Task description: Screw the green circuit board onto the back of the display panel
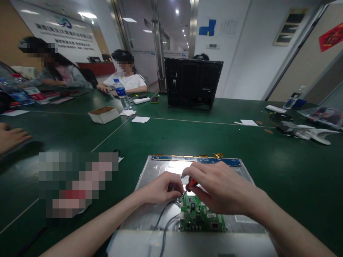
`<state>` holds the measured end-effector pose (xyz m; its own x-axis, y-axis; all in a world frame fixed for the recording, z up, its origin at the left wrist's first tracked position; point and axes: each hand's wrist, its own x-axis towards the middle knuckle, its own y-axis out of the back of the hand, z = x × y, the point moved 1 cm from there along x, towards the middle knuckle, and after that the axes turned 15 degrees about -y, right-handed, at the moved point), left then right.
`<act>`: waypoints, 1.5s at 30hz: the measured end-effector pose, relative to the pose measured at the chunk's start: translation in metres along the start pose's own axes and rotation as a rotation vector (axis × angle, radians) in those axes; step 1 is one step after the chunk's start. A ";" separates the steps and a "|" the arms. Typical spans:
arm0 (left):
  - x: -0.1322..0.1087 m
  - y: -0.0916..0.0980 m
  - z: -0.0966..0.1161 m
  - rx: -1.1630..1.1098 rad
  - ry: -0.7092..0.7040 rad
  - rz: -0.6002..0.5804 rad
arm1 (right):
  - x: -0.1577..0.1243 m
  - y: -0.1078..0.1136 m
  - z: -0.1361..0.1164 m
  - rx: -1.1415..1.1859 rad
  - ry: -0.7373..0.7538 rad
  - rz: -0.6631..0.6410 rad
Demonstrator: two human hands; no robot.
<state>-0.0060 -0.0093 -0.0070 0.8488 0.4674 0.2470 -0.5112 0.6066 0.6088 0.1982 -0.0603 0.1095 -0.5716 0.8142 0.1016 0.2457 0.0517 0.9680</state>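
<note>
A metal-backed panel (pixel 142 214) lies flat on the green table in front of me, with a blue strip board (pixel 163 158) along its far edge. On its near half sits a green circuit board (pixel 198 214). My right hand (pixel 219 185) is closed round a red and black screwdriver (pixel 192 182), its tip pointing down at the board's upper left corner. Beside that corner my left hand (pixel 163 187) has its fingers pinched together; what they hold, if anything, is too small to tell. Dark cables (pixel 165 228) run from the board's left side toward me.
A black monitor-like unit (pixel 193 84) stands upright across the table (pixel 128 139). An open box (pixel 104 115) and a water bottle (pixel 122 94) are at the back left. Two people sit beyond; another person's hand (pixel 13 137) rests at the left edge. Grey-white parts (pixel 305 131) lie at right.
</note>
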 end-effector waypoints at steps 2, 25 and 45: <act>-0.001 -0.001 -0.002 -0.003 -0.003 0.005 | 0.001 -0.001 0.000 -0.001 -0.002 0.022; 0.000 -0.001 -0.007 -0.030 -0.029 0.120 | 0.004 -0.012 0.002 0.004 0.001 0.130; -0.001 -0.001 -0.004 -0.013 -0.043 0.041 | 0.004 -0.009 0.002 -0.048 -0.008 0.101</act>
<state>-0.0069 -0.0079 -0.0110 0.8318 0.4643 0.3041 -0.5474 0.5956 0.5878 0.1956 -0.0567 0.1003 -0.5392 0.8186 0.1979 0.2639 -0.0589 0.9627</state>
